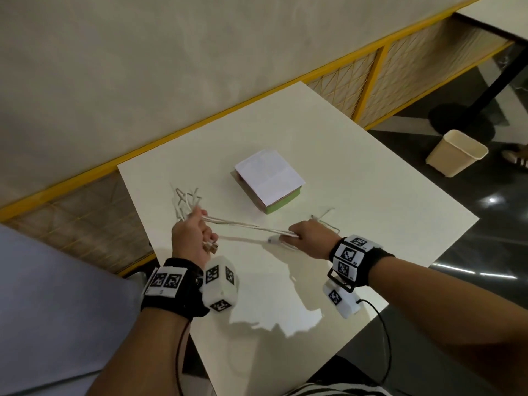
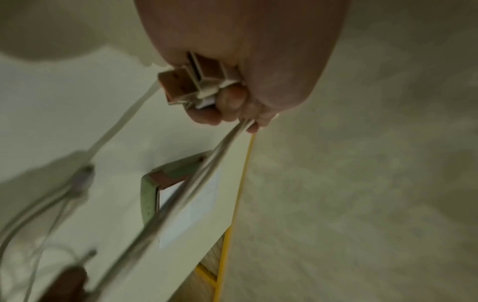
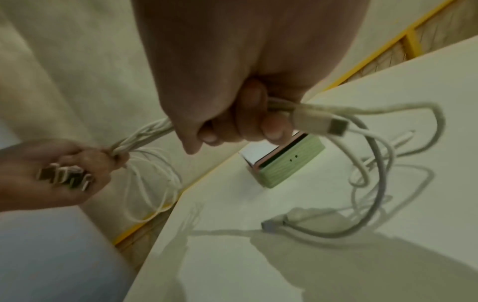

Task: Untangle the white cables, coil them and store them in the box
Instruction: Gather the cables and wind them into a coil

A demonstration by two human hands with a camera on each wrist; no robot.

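Observation:
A bundle of white cables [image 1: 248,224] runs taut between my two hands above the white table [image 1: 357,172]. My left hand [image 1: 192,235] grips one end, with several USB plugs [image 2: 189,85] sticking out below the fist and loops [image 1: 185,201] spilling out beyond it. My right hand [image 1: 307,235] is closed round the other end; a plug [image 3: 319,122] and loose loops [image 3: 375,173] hang from it onto the table. The green box [image 1: 281,205] with its white lid [image 1: 270,175] sits just beyond the cables.
The table's left edge [image 1: 134,207] meets a yellow-framed bench [image 1: 85,178] along the wall. A cream waste bin [image 1: 455,152] stands on the dark floor at the right. Bare tabletop lies to the right of the box and near me.

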